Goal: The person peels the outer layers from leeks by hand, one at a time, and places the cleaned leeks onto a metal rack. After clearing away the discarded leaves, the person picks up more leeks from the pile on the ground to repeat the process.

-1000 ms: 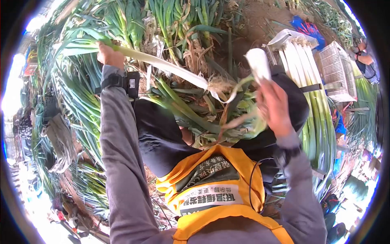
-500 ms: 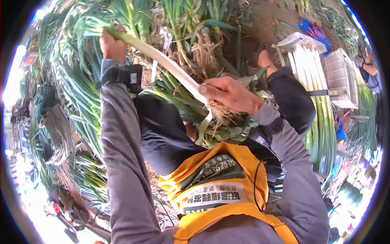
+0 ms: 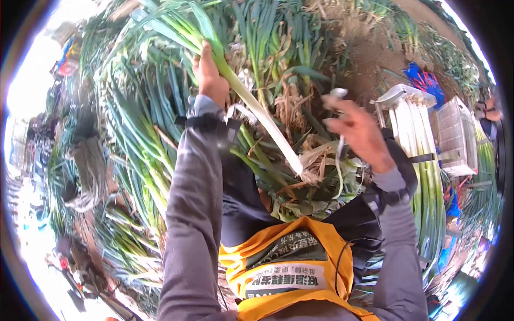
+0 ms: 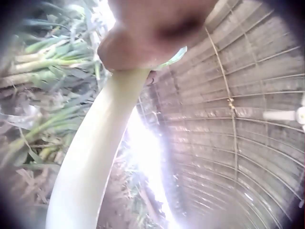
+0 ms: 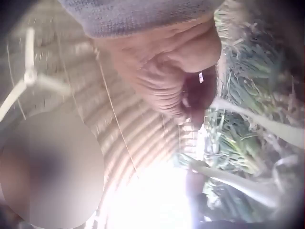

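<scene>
My left hand [image 3: 211, 77] grips a leek [image 3: 262, 115] around its green part, leaves fanning out above the fist. The white shaft slants down to the right, ending in a root tuft [image 3: 309, 176] over the leaf litter. In the left wrist view the pale shaft [image 4: 93, 152] runs down from the fist. To the right of the leek my right hand [image 3: 361, 134], blurred, pinches a pale strip of leek skin [image 3: 340, 152] that hangs below its fingers. In the right wrist view this strip [image 5: 262, 119] stretches away from the fingers, apart from the leek [image 5: 243, 186].
Unpeeled leeks [image 3: 134, 134] are heaped at the left, with more bunches [image 3: 267, 43] in front. At the right, a rack [image 3: 404, 96] holds cleaned white leeks beside a pale plastic crate [image 3: 458, 136]. Another person's arm [image 3: 490, 109] shows at the far right edge.
The right hand went from a stripped piece at the right to the leek's root end, then back right with a pale strip. The left hand and leek shifted right within the view.
</scene>
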`<state>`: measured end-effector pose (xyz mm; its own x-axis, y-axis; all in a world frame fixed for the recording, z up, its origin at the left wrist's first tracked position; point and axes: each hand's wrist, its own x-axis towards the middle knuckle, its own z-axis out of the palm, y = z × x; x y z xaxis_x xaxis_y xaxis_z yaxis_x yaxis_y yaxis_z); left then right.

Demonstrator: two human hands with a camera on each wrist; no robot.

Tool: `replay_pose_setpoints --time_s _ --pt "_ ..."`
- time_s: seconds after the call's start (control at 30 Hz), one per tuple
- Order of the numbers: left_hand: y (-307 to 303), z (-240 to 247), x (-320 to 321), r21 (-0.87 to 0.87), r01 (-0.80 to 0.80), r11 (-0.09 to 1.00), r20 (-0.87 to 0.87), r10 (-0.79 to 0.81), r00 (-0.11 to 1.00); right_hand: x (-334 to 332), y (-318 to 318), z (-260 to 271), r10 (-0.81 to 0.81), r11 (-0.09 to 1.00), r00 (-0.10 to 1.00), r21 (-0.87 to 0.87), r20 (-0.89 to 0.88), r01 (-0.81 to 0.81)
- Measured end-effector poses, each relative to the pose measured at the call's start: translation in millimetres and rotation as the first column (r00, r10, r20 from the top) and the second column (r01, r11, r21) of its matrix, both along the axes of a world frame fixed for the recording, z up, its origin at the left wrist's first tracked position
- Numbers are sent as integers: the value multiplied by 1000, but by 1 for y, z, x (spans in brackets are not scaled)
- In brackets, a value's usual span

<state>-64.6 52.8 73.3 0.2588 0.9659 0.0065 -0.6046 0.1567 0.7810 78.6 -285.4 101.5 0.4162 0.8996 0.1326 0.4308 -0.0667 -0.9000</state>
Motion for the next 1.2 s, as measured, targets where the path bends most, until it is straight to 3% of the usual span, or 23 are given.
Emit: replay_pose_setpoints --time_s 0.03,0.07,0.1,0.17,0.2,0.23,0.27,0.33,0.37,0.47,0.67,0.83,0.97,1.07,1.1,1.13,1.2 --pt "-14 6 4 -10 91 996 30 -90 995 -2 12 2 72 997 996 -4 55 -72" --pt "-30 14 9 -23 180 983 59 -178 982 -6 29 10 100 994 994 38 -33 -99" --pt "-47 21 13 -27 207 978 87 -204 975 -2 50 -2 147 978 959 179 -241 -105" --pt "-71 22 27 -3 287 958 158 -283 946 -1 87 6 182 963 957 239 -224 -127" --pt "-94 20 31 20 400 916 105 -400 910 -1 113 11 198 952 971 263 -138 -156" --pt "-95 17 35 36 451 892 109 -452 885 3 123 17 210 977 971 74 -113 -202" --pt "-96 15 37 45 497 866 111 -499 859 1 125 18 201 979 971 64 -130 -194" --pt "-88 12 34 147 569 809 90 -584 807 -5 127 15 215 964 928 219 -305 -151" --pt "-92 14 35 91 523 848 166 -531 831 -6 133 8 257 933 915 327 -312 -151" --pt "-88 5 42 150 456 877 89 -472 877 -2 136 -3 237 934 908 337 -347 -115" --pt "-98 13 41 113 476 872 172 -489 855 1 135 -3 196 933 948 347 -251 -101" --pt "-88 -13 51 175 391 904 187 -420 888 -16 126 -5 19 931 1000 364 20 -25" --pt "-98 19 43 285 460 841 100 -504 858 -2 119 -4 31 931 984 364 -174 35" --pt "-100 29 39 367 478 798 24 -522 852 -4 106 5 48 934 983 356 -179 19" --pt "-103 29 42 365 431 825 -36 -451 892 -10 93 19 32 969 998 246 -54 -18" --pt "-99 31 41 368 425 827 -36 -444 895 -17 86 18 39 968 998 250 -53 -25" --pt "-85 23 38 341 374 863 -20 -391 920 -30 77 9 105 899 966 438 -236 9"
